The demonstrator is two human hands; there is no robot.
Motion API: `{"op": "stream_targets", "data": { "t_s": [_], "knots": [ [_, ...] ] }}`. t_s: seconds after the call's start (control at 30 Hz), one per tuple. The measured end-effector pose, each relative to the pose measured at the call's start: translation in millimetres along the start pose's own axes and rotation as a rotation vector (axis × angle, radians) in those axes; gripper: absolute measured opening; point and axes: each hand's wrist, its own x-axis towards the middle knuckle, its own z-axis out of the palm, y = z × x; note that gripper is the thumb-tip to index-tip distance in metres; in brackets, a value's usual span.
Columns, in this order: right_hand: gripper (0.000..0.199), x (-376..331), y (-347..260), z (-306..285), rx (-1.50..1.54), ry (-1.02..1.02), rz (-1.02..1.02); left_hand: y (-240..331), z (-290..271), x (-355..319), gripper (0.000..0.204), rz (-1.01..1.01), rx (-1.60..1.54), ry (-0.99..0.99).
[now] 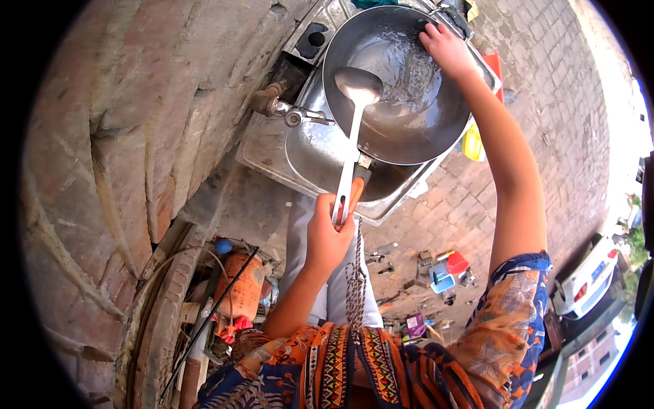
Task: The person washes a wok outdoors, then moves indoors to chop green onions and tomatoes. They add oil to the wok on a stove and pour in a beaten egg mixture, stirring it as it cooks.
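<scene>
A large metal wok rests over the sink, tilted a little, with wet streaks on its inner wall. My left hand is closed round the slotted handle of a metal ladle and the wok's orange and black handle together. The ladle's bowl lies over the left part of the wok. At the far right, my right hand reaches over the rim with its fingers bent against the inside. Whatever those fingers may hold is hidden.
A tap juts from the stone wall left of the sink. Something yellow and something red show beyond the right edge. Below stand an orange container, a blue basket and scattered small items; a white car is at right.
</scene>
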Motion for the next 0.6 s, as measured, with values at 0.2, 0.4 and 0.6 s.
{"op": "stream_targets", "data": {
  "t_s": [0.2,0.4,0.6],
  "knots": [
    [0.019,-105.7,-105.1,0.9,0.394,-0.591,0.7,6.8,10.5,4.2,0.029,0.023,-0.014,0.025],
    [0.014,-92.5,-82.4,6.3,0.585,-0.441,0.85,11.0,3.6,3.9,0.032,0.005,0.033,-0.034],
    [0.016,-64.2,-95.6,5.7,0.613,-0.24,0.787,9.9,14.1,10.1,0.046,-0.024,0.206,-0.013]
  ]
}}
